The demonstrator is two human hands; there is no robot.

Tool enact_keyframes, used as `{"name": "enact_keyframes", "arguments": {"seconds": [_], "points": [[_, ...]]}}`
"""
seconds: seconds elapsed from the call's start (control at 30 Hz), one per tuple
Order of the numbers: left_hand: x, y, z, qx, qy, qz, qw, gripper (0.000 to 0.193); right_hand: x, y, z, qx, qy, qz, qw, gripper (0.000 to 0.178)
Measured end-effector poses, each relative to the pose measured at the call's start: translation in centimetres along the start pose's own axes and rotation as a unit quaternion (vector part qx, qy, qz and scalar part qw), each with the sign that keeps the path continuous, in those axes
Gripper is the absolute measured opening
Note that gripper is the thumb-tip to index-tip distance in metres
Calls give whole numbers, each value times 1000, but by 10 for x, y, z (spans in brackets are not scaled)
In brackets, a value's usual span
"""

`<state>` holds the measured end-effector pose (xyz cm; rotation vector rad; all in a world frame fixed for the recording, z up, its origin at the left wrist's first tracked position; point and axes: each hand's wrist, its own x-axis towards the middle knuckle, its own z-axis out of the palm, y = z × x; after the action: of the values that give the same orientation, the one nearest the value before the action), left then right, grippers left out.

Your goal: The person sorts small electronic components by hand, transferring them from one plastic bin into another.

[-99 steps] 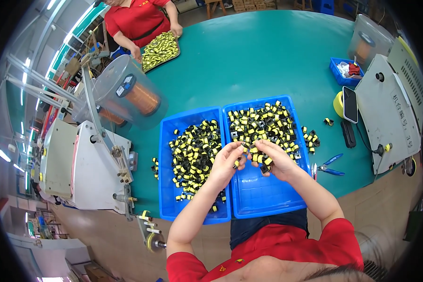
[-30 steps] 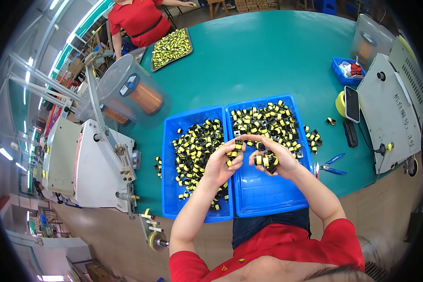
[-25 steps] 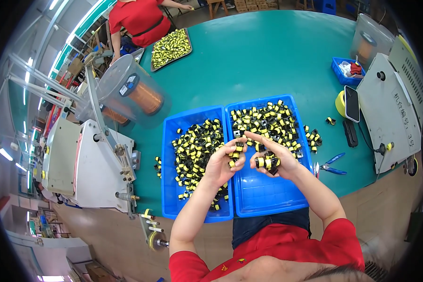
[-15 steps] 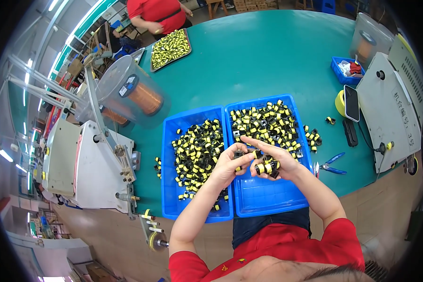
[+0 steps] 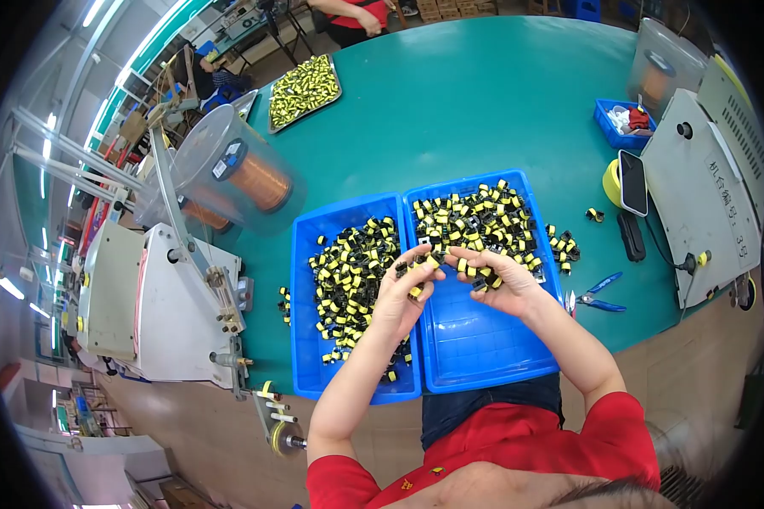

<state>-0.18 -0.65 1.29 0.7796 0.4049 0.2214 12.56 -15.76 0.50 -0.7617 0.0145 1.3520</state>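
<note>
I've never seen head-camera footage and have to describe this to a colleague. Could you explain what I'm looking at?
There is no robot here: these are a person's own bare hands. The view looks down from the left of two fisheye cameras worn on the head, so straight edges bend.

On the green table sit two rectangular blue plastic bins, side by side, both holding small black-and-yellow parts. The left hand and right hand each hold several such parts above the bins.

To the right lie blue-handled pliers; to the left stand a white metal machine and a copper-coloured wire spool inside a clear round container.
</note>
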Motion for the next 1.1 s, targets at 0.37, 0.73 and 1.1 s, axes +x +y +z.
{"name": "enact_keyframes", "arguments": {"seconds": [0.37, 0.73, 1.1], "points": [[4, 5, -5, -88, 49, -74, 992, 26, 0, 0, 4, -3, 21, -8, 1000, 51], [6, 43, -38, 702, 323, 354, 527, 15, -6, 4, 12, -86, 15, -30, 996, 43], [0, -7, 7, 255, -48, 82, 962, 43, -5, 13, 10, -295, -13, -189, 936, 36]]}}
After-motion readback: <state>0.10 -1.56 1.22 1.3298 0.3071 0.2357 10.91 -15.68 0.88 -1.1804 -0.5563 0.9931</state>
